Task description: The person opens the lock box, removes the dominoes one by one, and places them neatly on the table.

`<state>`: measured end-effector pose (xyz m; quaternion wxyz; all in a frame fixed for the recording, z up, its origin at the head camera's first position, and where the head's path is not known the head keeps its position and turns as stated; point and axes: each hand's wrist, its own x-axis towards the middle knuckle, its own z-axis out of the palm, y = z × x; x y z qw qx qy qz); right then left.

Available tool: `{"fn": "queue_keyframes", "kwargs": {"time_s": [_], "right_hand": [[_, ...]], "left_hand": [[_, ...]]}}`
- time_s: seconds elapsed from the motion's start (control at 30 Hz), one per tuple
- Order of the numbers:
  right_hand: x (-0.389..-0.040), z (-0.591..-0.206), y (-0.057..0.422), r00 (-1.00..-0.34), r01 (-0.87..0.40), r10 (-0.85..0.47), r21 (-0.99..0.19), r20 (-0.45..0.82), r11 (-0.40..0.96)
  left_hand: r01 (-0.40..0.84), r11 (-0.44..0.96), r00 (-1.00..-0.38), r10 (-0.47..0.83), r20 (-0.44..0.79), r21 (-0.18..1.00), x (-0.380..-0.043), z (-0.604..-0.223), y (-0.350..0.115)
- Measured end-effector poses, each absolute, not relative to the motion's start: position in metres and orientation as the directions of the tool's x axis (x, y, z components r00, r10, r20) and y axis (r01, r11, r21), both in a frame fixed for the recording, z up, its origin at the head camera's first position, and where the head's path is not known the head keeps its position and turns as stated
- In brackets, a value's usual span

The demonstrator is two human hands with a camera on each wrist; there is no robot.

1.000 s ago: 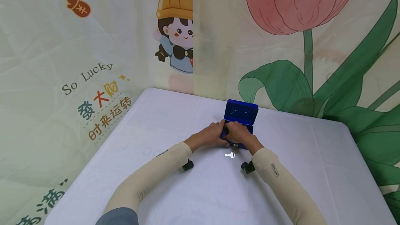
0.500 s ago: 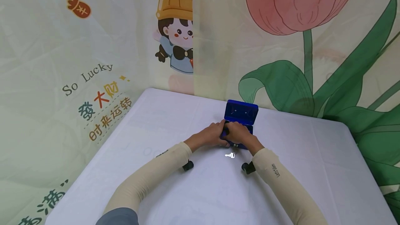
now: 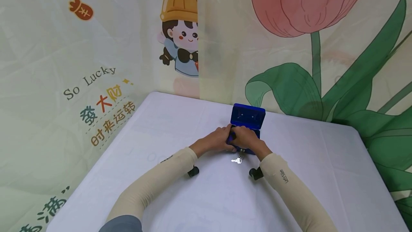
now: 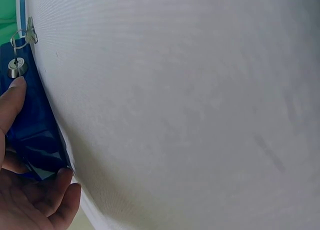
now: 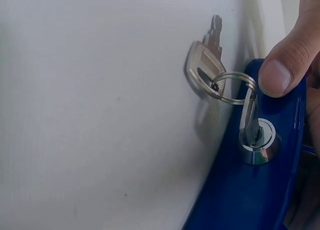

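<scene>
A small blue metal lock box (image 3: 247,115) stands with its lid raised near the back of the table. My left hand (image 3: 219,139) grips its left end; in the left wrist view the thumb (image 4: 14,101) lies on the front wall beside the lock (image 4: 17,67), and fingers curl round the end. My right hand (image 3: 245,137) reaches over the front into the box, its fingertips hidden there, so whatever they touch is out of sight. A key (image 5: 250,117) sits in the lock, and a second key (image 5: 206,65) hangs from its ring.
A white cloth covers the table (image 3: 193,203). Behind it hangs a printed curtain (image 3: 222,46) with a tulip and a cartoon figure. Black wrist cameras show under the forearms, such as the right wrist camera (image 3: 256,173).
</scene>
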<state>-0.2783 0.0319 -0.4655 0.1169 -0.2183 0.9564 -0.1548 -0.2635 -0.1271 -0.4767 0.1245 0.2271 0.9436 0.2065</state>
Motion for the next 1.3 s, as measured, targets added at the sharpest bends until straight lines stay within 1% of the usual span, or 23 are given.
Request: {"fn": "queue_keyframes", "kwargs": {"time_s": [0.23,0.93,1.3], "right_hand": [[-0.2775,-0.4628,0.0325,-0.878,-0.380,-0.450,-0.336,-0.162,0.862],[-0.2792,-0.4666,0.0388,-0.875,-0.411,-0.468,-0.328,-0.119,0.851],[-0.2749,-0.4600,0.0419,-0.876,-0.411,-0.471,-0.350,-0.105,0.842]], "left_hand": [[0.375,0.811,-0.868,0.477,-0.136,0.449,-0.2639,-0.4772,-0.1263],[0.391,0.807,-0.867,0.484,-0.117,0.442,-0.2633,-0.4770,-0.1264],[0.394,0.809,-0.865,0.487,-0.121,0.436,-0.2638,-0.4769,-0.1266]]}}
